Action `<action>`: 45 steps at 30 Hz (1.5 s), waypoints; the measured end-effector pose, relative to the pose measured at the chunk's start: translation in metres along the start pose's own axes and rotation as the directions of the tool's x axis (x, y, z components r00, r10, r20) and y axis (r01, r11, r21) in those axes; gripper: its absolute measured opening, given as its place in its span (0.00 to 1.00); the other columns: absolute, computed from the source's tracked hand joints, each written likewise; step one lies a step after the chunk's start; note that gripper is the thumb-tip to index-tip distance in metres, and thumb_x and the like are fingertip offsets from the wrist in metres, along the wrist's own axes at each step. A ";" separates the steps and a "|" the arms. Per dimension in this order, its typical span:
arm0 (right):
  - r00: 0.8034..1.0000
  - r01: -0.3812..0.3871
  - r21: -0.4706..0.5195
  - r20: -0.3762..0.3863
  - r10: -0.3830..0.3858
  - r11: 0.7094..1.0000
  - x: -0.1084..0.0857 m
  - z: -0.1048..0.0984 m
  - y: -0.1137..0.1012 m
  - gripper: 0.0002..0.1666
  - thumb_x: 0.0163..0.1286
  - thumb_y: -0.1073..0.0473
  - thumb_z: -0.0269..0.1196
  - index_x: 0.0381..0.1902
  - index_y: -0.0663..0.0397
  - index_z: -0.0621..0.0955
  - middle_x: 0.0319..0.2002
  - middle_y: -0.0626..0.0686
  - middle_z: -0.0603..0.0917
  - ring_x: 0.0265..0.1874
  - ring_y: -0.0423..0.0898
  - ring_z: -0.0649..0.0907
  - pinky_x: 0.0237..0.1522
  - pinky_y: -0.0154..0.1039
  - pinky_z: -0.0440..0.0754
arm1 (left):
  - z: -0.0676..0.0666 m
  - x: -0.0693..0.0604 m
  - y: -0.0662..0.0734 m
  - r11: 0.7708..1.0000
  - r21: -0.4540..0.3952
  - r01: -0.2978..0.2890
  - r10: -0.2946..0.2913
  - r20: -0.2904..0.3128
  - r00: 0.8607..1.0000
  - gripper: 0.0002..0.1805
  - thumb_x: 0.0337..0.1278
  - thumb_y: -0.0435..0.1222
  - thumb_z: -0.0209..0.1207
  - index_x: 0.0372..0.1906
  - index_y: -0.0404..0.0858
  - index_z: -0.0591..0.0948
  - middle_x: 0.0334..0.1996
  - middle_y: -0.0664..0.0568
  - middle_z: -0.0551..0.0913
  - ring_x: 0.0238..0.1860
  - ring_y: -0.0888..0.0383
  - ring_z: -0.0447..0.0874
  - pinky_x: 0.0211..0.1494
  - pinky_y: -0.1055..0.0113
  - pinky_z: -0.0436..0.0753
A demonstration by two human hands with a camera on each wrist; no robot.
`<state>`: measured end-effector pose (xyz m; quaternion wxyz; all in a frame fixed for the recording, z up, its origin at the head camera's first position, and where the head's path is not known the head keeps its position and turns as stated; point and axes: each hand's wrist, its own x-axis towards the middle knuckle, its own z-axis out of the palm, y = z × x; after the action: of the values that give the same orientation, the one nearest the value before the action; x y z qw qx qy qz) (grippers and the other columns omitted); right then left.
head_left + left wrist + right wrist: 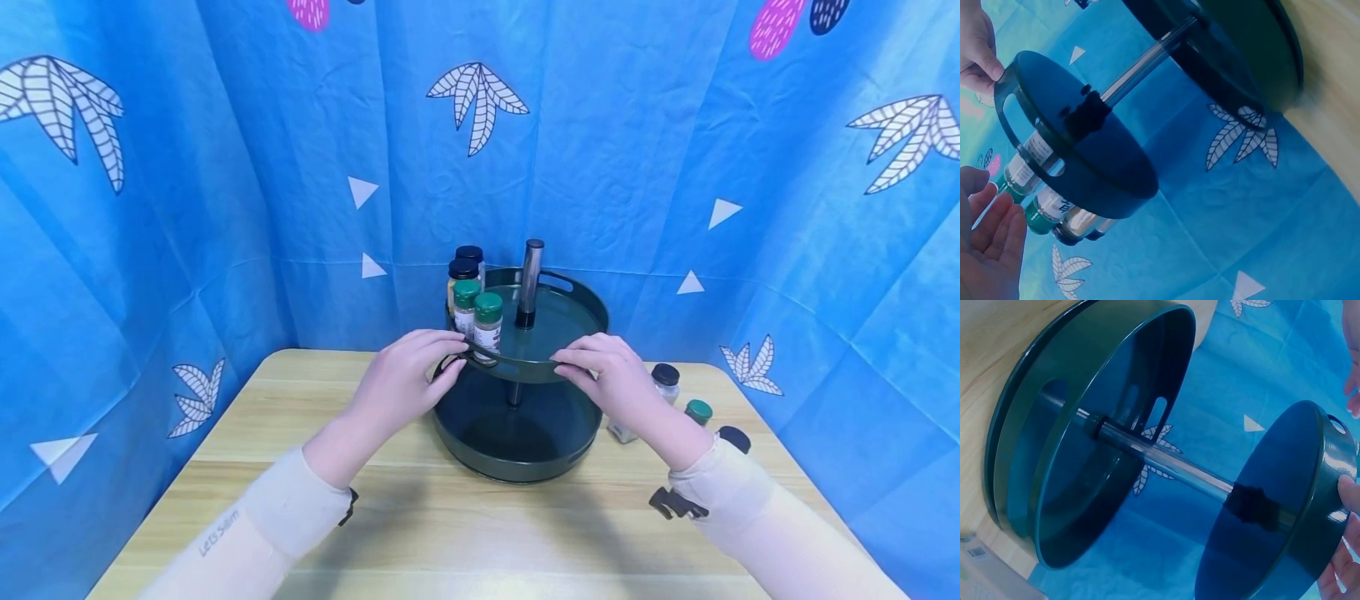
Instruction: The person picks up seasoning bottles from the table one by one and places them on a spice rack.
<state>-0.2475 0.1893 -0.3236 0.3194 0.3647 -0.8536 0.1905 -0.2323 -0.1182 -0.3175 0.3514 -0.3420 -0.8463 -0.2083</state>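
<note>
A dark green two-tier turntable (517,468) stands on the table, with a metal pole (529,279) through its middle. Two green-capped spice jars (487,321) and two black-capped spice jars (462,271) stand at the left side of its upper tray (577,312). My right hand (611,375) pinches the front rim of that tray, thumb on its outer wall in the right wrist view. The left hand (991,237) hovers close to the green caps in the left wrist view, its fingers loosely bent and apart from the rim.
Right of the turntable, partly behind my right forearm, are a black-capped jar (665,377), a green-capped jar (698,411) and another black cap (734,438). A blue patterned curtain (315,167) hangs behind the wooden table (300,425).
</note>
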 end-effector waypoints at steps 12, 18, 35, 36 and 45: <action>0.999 0.033 -0.003 -0.022 -0.033 0.999 0.002 -0.001 0.002 0.15 0.53 0.65 0.77 0.41 0.54 0.90 0.36 0.50 0.88 0.39 0.50 0.84 0.42 0.48 0.81 | 0.012 -0.020 -0.007 0.995 -0.043 0.092 -0.091 0.020 0.996 0.14 0.59 0.37 0.69 0.50 0.41 0.88 0.50 0.51 0.87 0.54 0.53 0.84 0.55 0.57 0.84; 0.999 0.029 -0.001 -0.020 -0.029 1.000 0.002 -0.001 0.001 0.15 0.53 0.65 0.77 0.41 0.54 0.90 0.36 0.50 0.88 0.39 0.49 0.84 0.42 0.48 0.81 | 0.019 -0.029 -0.012 0.992 -0.056 0.114 -0.112 0.035 0.993 0.14 0.59 0.38 0.69 0.50 0.42 0.88 0.52 0.50 0.87 0.54 0.53 0.84 0.56 0.56 0.83; 1.000 -0.010 0.007 0.008 0.010 1.000 0.001 -0.002 -0.001 0.15 0.53 0.65 0.77 0.42 0.53 0.90 0.37 0.50 0.88 0.40 0.50 0.84 0.43 0.48 0.81 | 0.041 -0.051 -0.020 0.988 -0.034 0.149 -0.142 0.139 0.980 0.12 0.60 0.41 0.69 0.48 0.44 0.88 0.47 0.53 0.88 0.52 0.54 0.85 0.55 0.58 0.84; 1.000 -0.012 0.009 0.006 0.012 1.000 0.001 -0.002 -0.001 0.15 0.53 0.65 0.77 0.42 0.53 0.90 0.37 0.50 0.88 0.40 0.50 0.84 0.43 0.48 0.81 | 0.042 -0.052 -0.021 0.987 -0.035 0.155 -0.149 0.146 0.978 0.12 0.60 0.41 0.69 0.48 0.44 0.88 0.47 0.53 0.88 0.52 0.54 0.85 0.55 0.58 0.84; 1.000 -0.019 0.024 -0.004 0.019 1.000 0.000 0.000 -0.001 0.15 0.54 0.65 0.77 0.42 0.53 0.90 0.36 0.49 0.88 0.39 0.49 0.84 0.42 0.48 0.80 | 0.049 -0.062 -0.022 0.983 -0.028 0.181 -0.172 0.197 0.965 0.12 0.59 0.41 0.69 0.47 0.44 0.88 0.46 0.54 0.88 0.50 0.55 0.86 0.54 0.58 0.84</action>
<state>-0.2466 0.1887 -0.3234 0.3149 0.3602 -0.8540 0.2046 -0.2388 -0.1308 -0.3984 0.2396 -0.2917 -0.8985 -0.2241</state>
